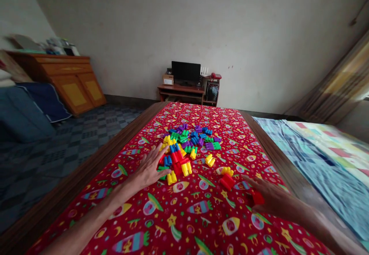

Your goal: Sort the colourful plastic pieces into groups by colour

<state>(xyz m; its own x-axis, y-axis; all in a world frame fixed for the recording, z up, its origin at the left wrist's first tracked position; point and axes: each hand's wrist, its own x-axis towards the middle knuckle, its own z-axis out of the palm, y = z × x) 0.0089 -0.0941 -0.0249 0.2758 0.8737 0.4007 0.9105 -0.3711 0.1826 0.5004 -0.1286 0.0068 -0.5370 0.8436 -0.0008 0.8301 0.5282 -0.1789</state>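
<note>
A heap of plastic building blocks (193, 139) in red, yellow, blue, green and purple lies on the red patterned cloth (201, 216). My left hand (152, 166) is at the heap's near left edge, fingers spread beside red, blue and green blocks. On the right, my right hand (269, 196) has a red block (257, 197) between its thumb and fingers, low over the cloth. Left of that hand lies another red block (227, 181), against a yellow block (227, 171). A separate yellow block (210, 160) rests between them and the heap.
The cloth covers a table with dark wooden edges (135, 121). Right of it is a bed with a blue sheet (314, 174). Beyond the far end stands a desk (181, 89) with a monitor (186, 72). A wooden cabinet (72, 80) is at the left.
</note>
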